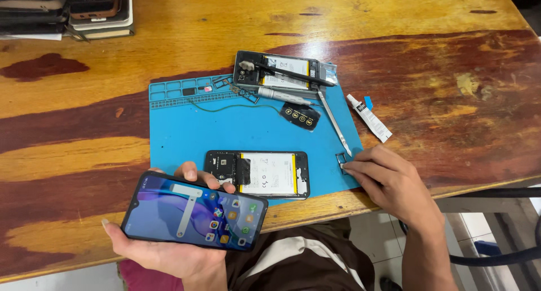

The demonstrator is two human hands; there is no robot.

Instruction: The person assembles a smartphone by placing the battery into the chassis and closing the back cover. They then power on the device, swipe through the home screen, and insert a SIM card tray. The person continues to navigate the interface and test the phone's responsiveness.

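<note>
A person held a lit phone in one hand and touched a small tray with the other.

The left hand [169, 251] was closed around a smartphone [194, 210] with its screen lit, holding it flat above the near edge of the wooden table [84, 127]. The right hand [391, 181] rested at the right edge of the blue work mat [186, 133], its fingertips pinched narrowly on a small metal card tray [341, 159]. Between both hands an opened phone [257, 174] lay on the mat with its battery visible. A second opened phone [282, 72] lay at the far edge of the mat, with a screwdriver [282, 95] and metal tweezers [333, 122] near it. A small glue tube [369, 118] lay on the table just beside the mat.
</note>
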